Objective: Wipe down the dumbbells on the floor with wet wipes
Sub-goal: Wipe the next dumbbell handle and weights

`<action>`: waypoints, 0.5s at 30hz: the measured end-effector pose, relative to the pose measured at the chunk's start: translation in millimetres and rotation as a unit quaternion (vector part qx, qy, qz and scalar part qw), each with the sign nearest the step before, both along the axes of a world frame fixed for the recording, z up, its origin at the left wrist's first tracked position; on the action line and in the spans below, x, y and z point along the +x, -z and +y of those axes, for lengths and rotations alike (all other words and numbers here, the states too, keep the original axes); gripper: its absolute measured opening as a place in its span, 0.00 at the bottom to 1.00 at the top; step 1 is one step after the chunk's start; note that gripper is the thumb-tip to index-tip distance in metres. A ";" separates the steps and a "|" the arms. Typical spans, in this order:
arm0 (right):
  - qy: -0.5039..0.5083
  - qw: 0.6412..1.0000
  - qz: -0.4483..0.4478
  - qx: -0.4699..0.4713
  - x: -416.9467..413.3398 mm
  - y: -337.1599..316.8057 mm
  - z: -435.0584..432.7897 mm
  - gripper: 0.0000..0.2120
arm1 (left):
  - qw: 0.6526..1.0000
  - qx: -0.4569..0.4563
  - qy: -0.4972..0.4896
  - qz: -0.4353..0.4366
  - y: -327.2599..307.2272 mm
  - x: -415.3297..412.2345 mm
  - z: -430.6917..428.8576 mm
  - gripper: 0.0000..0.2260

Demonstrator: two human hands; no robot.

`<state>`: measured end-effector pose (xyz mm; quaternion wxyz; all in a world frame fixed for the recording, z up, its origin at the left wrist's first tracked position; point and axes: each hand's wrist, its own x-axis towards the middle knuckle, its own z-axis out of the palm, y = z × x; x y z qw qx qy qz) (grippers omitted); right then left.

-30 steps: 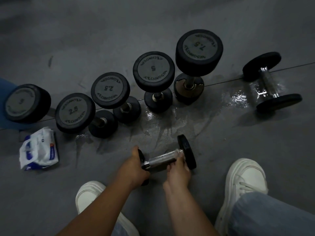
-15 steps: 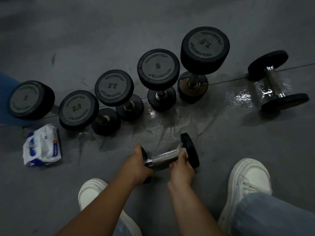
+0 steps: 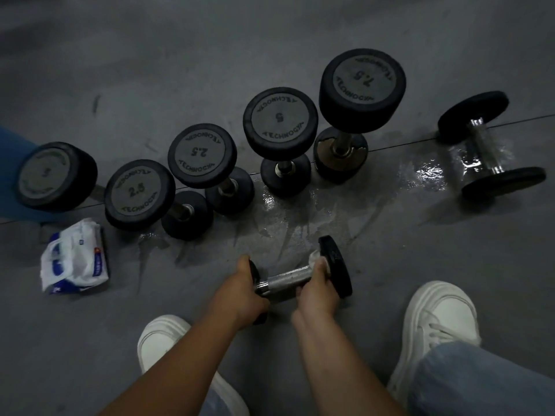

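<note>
Two hands on a small chrome-handled dumbbell [image 3: 303,276], right of the wet-wipe pack [image 3: 75,256]: left hand [image 3: 240,295] grips one end plate [image 3: 254,273], right hand [image 3: 318,292] wraps a wipe [image 3: 315,256] round the handle [image 3: 285,280]. Handle-wiping underway; the other plate [image 3: 336,265] probably follows.

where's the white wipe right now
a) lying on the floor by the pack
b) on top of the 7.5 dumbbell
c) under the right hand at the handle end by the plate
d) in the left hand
C: the wet wipe peeks out white from under the right hand, on the handle of the small dumbbell where it meets the plate, while the left hand grips the other plate.
</note>
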<state>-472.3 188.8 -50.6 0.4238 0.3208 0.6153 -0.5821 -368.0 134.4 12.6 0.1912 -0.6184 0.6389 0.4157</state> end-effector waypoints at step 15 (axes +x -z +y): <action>-0.012 0.994 -0.071 -0.077 -4.3 -3.2 4.4 0.20 | 0.991 -0.104 -0.078 0.043 8.2 6.3 12.8 0.47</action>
